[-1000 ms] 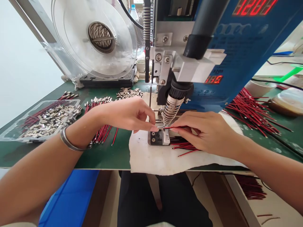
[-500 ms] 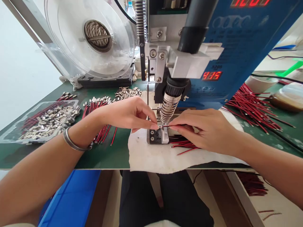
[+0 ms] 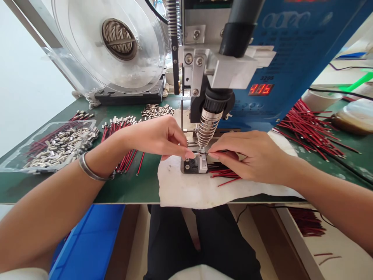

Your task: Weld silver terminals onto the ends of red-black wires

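My left hand [image 3: 159,137] pinches a small metal connector [image 3: 197,154] between thumb and fingertips, over the black fixture block [image 3: 192,166]. Across from it, the closed fingers of my right hand [image 3: 250,155] grip a thin wire [image 3: 206,154], whose end points toward the connector. Directly above the two parts sits the spring-wrapped soldering iron [image 3: 209,126] of the blue soldering machine [image 3: 285,74]. Whether wire and connector touch is too small to tell. Under my right hand, several red and black wires [image 3: 223,173] lie on a white cloth [image 3: 186,194].
On the left are a clear plastic tray [image 3: 17,165] of metal connectors, wires with connectors attached [image 3: 119,124], and a loose connector pile [image 3: 157,111]. A large bundle of red wires [image 3: 311,128] lies right. Behind stands a clear round fan-like housing [image 3: 78,50].
The view has tilted down slightly, so everything sits a little differently in frame. My right hand's wire now looks darker near the fingertips. Both hands keep their grip beneath the iron.
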### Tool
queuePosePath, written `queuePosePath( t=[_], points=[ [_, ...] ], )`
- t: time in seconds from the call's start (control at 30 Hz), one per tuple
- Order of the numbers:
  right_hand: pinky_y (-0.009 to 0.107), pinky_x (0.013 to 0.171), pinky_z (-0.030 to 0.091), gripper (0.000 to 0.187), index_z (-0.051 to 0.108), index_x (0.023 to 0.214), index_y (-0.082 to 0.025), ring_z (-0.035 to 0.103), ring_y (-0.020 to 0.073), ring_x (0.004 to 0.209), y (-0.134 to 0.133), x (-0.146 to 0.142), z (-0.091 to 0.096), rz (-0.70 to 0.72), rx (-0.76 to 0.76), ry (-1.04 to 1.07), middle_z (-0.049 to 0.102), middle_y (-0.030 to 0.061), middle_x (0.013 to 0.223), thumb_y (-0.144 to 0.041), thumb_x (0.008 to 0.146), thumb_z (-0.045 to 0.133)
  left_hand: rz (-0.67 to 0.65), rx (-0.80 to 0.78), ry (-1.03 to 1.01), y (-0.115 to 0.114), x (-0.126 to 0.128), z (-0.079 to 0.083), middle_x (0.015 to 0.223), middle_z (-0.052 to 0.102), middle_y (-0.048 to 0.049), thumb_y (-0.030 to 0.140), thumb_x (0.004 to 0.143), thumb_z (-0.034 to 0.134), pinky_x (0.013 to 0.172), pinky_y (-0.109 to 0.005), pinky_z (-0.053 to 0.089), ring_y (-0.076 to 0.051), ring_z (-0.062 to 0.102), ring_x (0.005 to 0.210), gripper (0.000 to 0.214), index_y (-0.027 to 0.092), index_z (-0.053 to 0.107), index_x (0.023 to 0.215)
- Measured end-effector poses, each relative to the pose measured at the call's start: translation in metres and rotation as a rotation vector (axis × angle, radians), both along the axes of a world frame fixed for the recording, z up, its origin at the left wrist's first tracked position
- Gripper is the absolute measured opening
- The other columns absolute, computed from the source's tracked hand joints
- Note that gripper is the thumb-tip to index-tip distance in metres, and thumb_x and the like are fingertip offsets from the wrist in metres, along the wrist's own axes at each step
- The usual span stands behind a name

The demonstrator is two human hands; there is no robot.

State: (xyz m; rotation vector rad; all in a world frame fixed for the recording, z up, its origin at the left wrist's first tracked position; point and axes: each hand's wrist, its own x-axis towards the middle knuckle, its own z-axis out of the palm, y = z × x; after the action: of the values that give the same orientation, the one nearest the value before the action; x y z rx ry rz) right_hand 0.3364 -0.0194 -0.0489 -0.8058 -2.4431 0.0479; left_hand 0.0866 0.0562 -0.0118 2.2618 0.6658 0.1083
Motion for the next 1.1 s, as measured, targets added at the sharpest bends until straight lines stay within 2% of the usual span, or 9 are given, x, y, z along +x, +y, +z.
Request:
queuePosePath(
  t=[0.1,0.27,0.37,0.47,0.6,0.73,0.93,1.03,1.1],
  points=[
    [0.029,0.063,0.049,0.016,0.069,0.092,-0.022,0.067,0.0152,0.068,0.000,0.000,0.000,-0.002,-0.001,0.007,0.076,0.0009,0.081,-0.019,0.100,0.056,0.025,0.098,0.064,0.001,-0.001,0.001,0.040,0.049,0.0007,0.046,0.084,0.070,0.042,-0.027,0.025,-0.008,0.036,0.036,0.050,0.020,0.058,0.043],
    [0.028,0.061,0.047,0.016,0.070,0.091,-0.023,0.064,0.0141,0.063,-0.001,-0.001,0.000,-0.017,0.017,0.016,0.077,-0.0012,0.079,-0.018,0.098,0.057,0.024,0.342,0.121,0.005,-0.005,0.000,0.045,0.022,0.0049,0.058,0.084,0.068,0.050,-0.033,0.013,-0.008,0.013,0.047,0.070,0.018,0.031,0.039],
    [0.028,0.058,0.044,0.015,0.070,0.090,-0.023,0.056,0.0125,0.054,-0.001,-0.001,0.000,-0.028,0.015,0.012,0.076,-0.0023,0.076,-0.019,0.098,0.058,0.018,0.481,0.145,0.005,-0.005,0.001,0.050,0.016,0.0058,0.064,0.083,0.066,0.055,-0.033,0.014,-0.010,0.010,0.053,0.073,0.018,0.028,0.040],
    [0.028,0.055,0.042,0.015,0.071,0.089,-0.022,0.047,0.0108,0.047,0.000,-0.001,0.000,-0.036,0.010,0.015,0.074,-0.0033,0.074,-0.019,0.098,0.058,0.012,0.552,0.179,0.003,-0.004,0.004,0.050,0.017,0.0061,0.065,0.083,0.064,0.058,-0.033,0.016,-0.011,0.010,0.054,0.073,0.018,0.031,0.039],
    [0.028,0.053,0.040,0.016,0.070,0.089,-0.022,0.046,0.0103,0.047,0.000,-0.001,0.000,-0.032,0.008,0.010,0.075,-0.0032,0.075,-0.019,0.098,0.058,-0.003,0.567,0.184,0.002,-0.004,0.006,0.049,0.020,0.0057,0.064,0.085,0.062,0.058,-0.033,0.018,-0.010,0.013,0.053,0.070,0.018,0.036,0.039],
    [0.028,0.055,0.042,0.017,0.070,0.088,-0.021,0.050,0.0111,0.050,-0.001,-0.002,0.001,-0.029,-0.008,0.012,0.075,-0.0019,0.077,-0.017,0.097,0.057,-0.004,0.542,0.171,0.001,-0.005,0.005,0.045,0.027,0.0050,0.063,0.084,0.065,0.057,-0.032,0.021,-0.009,0.018,0.050,0.066,0.019,0.043,0.041],
    [0.027,0.057,0.044,0.016,0.070,0.087,-0.022,0.056,0.0119,0.054,-0.001,-0.001,0.001,-0.020,-0.007,0.033,0.076,-0.0008,0.077,-0.019,0.097,0.058,-0.001,0.421,0.057,-0.002,-0.008,0.011,0.046,0.040,0.0038,0.060,0.082,0.069,0.054,-0.029,0.026,-0.008,0.031,0.047,0.059,0.019,0.051,0.045],
    [0.027,0.060,0.047,0.016,0.070,0.087,-0.023,0.063,0.0135,0.060,0.000,-0.001,0.000,-0.005,-0.005,0.039,0.076,-0.0004,0.079,-0.020,0.097,0.058,0.057,0.391,0.014,-0.011,-0.012,0.012,0.045,0.039,0.0041,0.053,0.085,0.069,0.052,-0.028,0.026,-0.009,0.029,0.047,0.055,0.020,0.049,0.046],
    [0.028,0.063,0.050,0.016,0.071,0.088,-0.023,0.067,0.0148,0.065,0.001,0.000,0.000,-0.002,-0.002,0.042,0.077,0.0003,0.081,-0.020,0.097,0.058,0.120,0.406,0.009,-0.026,-0.016,0.008,0.045,0.036,0.0044,0.048,0.087,0.069,0.051,-0.029,0.026,-0.009,0.027,0.047,0.053,0.020,0.047,0.048]
  ],
)
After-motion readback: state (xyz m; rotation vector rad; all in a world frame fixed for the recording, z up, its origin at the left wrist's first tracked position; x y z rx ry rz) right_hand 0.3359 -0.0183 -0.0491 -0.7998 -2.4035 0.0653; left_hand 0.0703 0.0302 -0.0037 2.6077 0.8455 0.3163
